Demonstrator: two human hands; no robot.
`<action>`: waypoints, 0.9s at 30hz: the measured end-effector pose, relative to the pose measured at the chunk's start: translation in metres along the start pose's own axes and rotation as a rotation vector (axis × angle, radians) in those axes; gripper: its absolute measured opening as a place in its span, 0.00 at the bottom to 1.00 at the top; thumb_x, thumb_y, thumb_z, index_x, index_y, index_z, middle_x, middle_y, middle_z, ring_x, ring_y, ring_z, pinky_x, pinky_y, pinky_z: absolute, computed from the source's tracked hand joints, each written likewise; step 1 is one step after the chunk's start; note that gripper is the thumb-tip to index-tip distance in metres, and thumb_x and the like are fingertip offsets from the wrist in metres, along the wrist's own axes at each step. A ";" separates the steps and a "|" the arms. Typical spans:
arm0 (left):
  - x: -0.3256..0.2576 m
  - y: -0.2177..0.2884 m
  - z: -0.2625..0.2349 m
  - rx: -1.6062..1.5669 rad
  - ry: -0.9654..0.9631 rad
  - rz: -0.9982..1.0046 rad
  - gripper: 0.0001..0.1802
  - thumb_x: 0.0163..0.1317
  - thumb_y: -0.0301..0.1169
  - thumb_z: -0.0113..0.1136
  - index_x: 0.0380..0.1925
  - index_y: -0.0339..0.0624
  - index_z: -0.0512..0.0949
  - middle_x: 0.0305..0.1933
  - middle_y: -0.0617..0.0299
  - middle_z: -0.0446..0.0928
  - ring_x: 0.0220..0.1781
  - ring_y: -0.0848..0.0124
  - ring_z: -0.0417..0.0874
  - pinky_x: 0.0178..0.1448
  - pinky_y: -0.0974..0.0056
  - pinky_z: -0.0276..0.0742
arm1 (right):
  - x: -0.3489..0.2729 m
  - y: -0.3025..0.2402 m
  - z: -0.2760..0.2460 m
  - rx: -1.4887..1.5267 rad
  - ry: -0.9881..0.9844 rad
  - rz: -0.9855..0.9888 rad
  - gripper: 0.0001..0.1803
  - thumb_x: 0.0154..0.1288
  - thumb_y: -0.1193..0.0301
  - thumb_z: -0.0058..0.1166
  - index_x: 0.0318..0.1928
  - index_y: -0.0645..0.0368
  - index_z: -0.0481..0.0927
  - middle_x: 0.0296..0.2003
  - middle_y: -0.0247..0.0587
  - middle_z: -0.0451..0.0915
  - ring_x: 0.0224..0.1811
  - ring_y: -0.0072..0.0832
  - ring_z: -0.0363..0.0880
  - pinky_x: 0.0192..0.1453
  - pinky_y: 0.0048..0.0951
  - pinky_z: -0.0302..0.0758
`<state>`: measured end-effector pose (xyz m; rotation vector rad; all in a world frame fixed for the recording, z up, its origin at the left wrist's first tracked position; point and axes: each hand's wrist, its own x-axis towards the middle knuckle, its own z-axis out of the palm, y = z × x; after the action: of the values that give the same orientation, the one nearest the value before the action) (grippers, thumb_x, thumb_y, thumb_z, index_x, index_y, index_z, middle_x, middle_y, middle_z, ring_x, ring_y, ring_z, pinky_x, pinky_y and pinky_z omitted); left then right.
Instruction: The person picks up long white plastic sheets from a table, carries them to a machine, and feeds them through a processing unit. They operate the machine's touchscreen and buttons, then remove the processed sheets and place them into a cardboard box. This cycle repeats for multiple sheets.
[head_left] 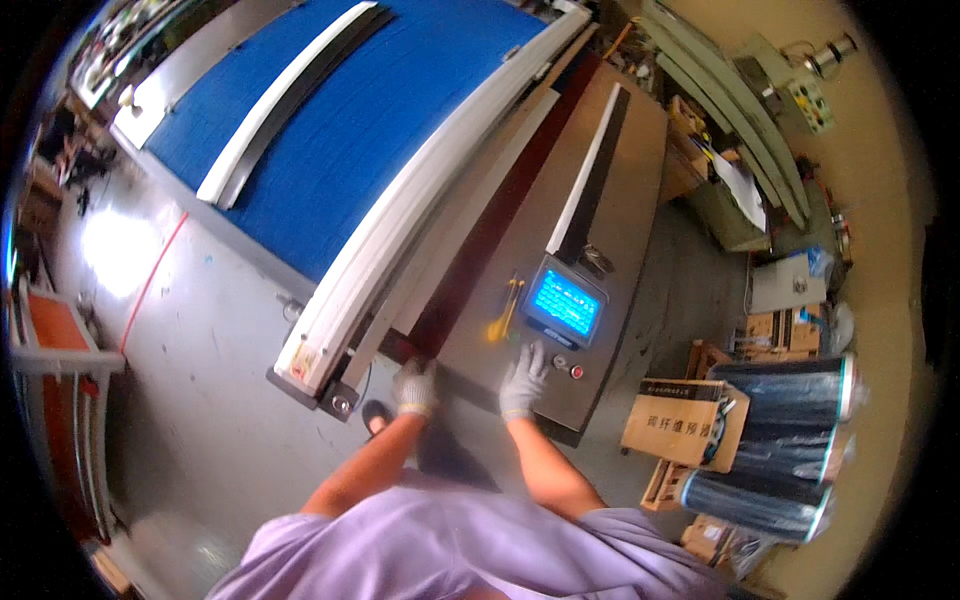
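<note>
My right hand [524,383], in a pale knit glove, lies with fingers stretched out on the near edge of a brown flat-topped table [462,345]. Just beyond its fingertips is a control panel with a lit blue screen [567,303], with a red button [577,372] below it. My left hand [415,390], gloved alike, is at the table's near left corner, by the end of a dark red strip [440,312]. Its fingers are blurred and partly hidden, so I cannot make out a grip. A yellow-handled tool [501,322], perhaps scissors, lies left of the screen.
Left of the table runs a long white beam [400,215] across a blue machine bed [350,130]. A white-and-black bar [590,170] lies beyond the screen. At right stand a cardboard box [672,425] and several plastic-wrapped dark rolls [785,390]. An orange-topped cart [55,330] is far left.
</note>
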<state>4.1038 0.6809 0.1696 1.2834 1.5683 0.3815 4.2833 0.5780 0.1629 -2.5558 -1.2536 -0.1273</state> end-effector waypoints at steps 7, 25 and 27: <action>0.002 -0.017 0.008 -0.022 0.076 0.009 0.23 0.59 0.44 0.60 0.43 0.34 0.79 0.41 0.41 0.80 0.41 0.49 0.84 0.44 0.56 0.79 | 0.002 -0.008 -0.008 -0.006 -0.028 -0.056 0.26 0.63 0.70 0.50 0.62 0.57 0.65 0.69 0.49 0.57 0.64 0.54 0.62 0.65 0.48 0.64; -0.006 0.000 -0.002 0.220 -0.007 -0.103 0.26 0.60 0.56 0.51 0.44 0.49 0.80 0.44 0.52 0.82 0.49 0.51 0.80 0.54 0.49 0.71 | 0.001 -0.009 -0.005 -0.027 -0.024 -0.087 0.25 0.66 0.70 0.45 0.63 0.61 0.65 0.68 0.53 0.57 0.68 0.51 0.59 0.68 0.47 0.61; -0.006 -0.001 -0.001 0.244 0.012 -0.091 0.26 0.60 0.56 0.51 0.44 0.49 0.80 0.44 0.52 0.82 0.49 0.52 0.81 0.55 0.48 0.70 | 0.002 -0.004 0.001 -0.033 -0.005 -0.098 0.25 0.66 0.69 0.45 0.63 0.61 0.65 0.68 0.52 0.57 0.68 0.51 0.59 0.69 0.48 0.60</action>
<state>4.1017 0.6757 0.1722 1.3899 1.7163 0.1432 4.2810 0.5819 0.1635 -2.5239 -1.3904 -0.1645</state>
